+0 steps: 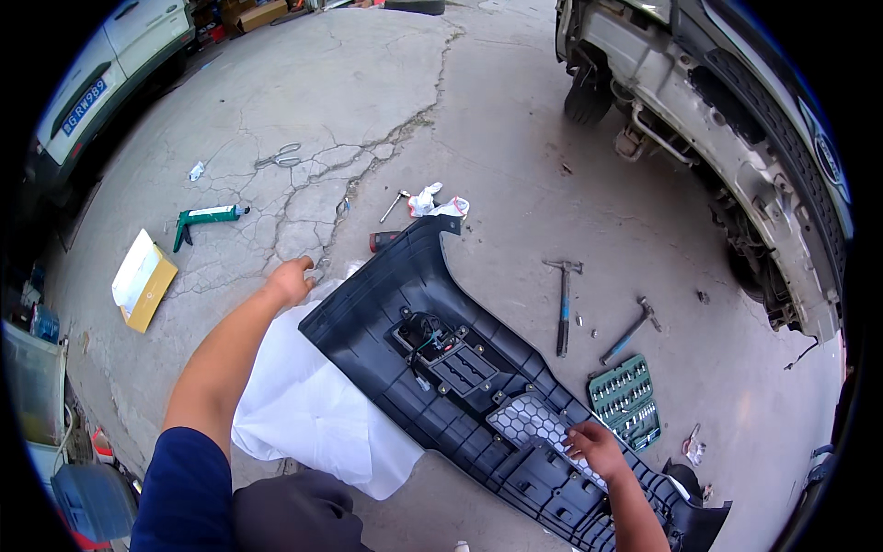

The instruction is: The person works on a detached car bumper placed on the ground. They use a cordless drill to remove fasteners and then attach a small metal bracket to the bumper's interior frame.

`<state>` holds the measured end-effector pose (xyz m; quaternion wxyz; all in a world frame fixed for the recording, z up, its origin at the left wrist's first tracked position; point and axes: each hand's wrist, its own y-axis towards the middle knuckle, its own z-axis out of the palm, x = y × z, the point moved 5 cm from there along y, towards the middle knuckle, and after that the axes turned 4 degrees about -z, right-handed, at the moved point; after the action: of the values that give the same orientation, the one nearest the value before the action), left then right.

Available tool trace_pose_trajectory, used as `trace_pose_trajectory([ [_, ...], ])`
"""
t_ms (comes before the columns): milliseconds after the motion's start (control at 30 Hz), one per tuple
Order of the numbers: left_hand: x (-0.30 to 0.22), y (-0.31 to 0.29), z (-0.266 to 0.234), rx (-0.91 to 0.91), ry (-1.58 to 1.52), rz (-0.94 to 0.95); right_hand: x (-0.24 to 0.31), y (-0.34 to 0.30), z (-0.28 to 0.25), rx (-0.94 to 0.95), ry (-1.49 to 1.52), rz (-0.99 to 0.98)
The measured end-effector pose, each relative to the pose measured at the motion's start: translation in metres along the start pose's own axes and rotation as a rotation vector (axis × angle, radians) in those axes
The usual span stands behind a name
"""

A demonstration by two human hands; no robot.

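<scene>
A large black plastic bumper cover (pixel 368 313) lies slantwise before me with its ribbed inner side up. A black unit with wires (pixel 428 331) is set into its middle, and a grey honeycomb-patterned panel (pixel 526 419) sits lower down. My right hand (pixel 596 451) is over this panel, its fingers bent together; whatever they pinch is too small to make out. Beyond the cover's left edge my left hand (pixel 292 281) reaches low over the cracked concrete, thumb and fingers apart, with nothing visible in it. White sheeting (pixel 317 414) is spread partly under the cover.
Two hammers (pixel 564 308) (pixel 630 331) and a green socket set (pixel 625 396) lie to the right. A ratchet (pixel 395 205), crumpled white wrapping (pixel 437 202), pliers (pixel 280 156), a green caulking gun (pixel 207 216) and a yellow box (pixel 144 281) lie farther out. A vehicle stripped of its bumper (pixel 717 120) stands at right.
</scene>
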<state>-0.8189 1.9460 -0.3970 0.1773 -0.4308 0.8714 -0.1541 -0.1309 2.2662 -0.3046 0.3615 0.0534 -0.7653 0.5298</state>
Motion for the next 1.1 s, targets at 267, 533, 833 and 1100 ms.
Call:
trace_pose_trajectory([
  [267,0.025,0.124,0.085,0.248,0.236,0.248,0.265,0.253,0.151,-0.081,-0.072,-0.254],
  [533,0.03,0.111,0.101,0.259,0.23,0.228,0.295,0.356,0.145,-0.2,-0.154,-0.084],
  [833,0.055,0.103,0.112,0.247,0.233,0.212,0.294,0.462,0.188,-0.218,-0.745,-0.503],
  [1100,0.055,0.101,0.117,0.258,0.284,0.202,0.313,0.55,0.259,-0.439,-0.759,-0.688],
])
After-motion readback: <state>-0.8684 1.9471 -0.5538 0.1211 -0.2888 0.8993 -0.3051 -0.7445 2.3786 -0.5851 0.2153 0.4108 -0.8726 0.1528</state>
